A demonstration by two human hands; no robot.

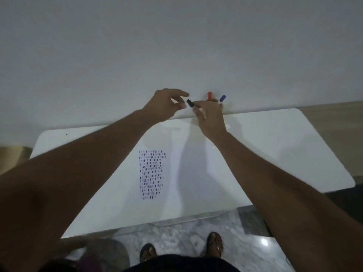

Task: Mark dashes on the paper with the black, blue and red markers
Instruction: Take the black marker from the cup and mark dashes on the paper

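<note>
My right hand (pixel 211 118) is raised over the far edge of the table and holds three markers fanned out. The black marker (pixel 190 103) points left from its fingers, the red marker (pixel 209 95) sticks up, and the blue marker (pixel 222 98) leans up to the right. My left hand (pixel 165 106) hovers just left of the black marker's tip, fingers apart, holding nothing. The paper (pixel 188 169) lies flat on the white table (pixel 284 146), with a block of several rows of dark, blue and red dashes (pixel 151 174) on its left part.
A plain white wall rises right behind the table. Grey marbled floor and my two sandalled feet (pixel 180 248) show below the table's near edge. A wooden strip runs along the floor at the right.
</note>
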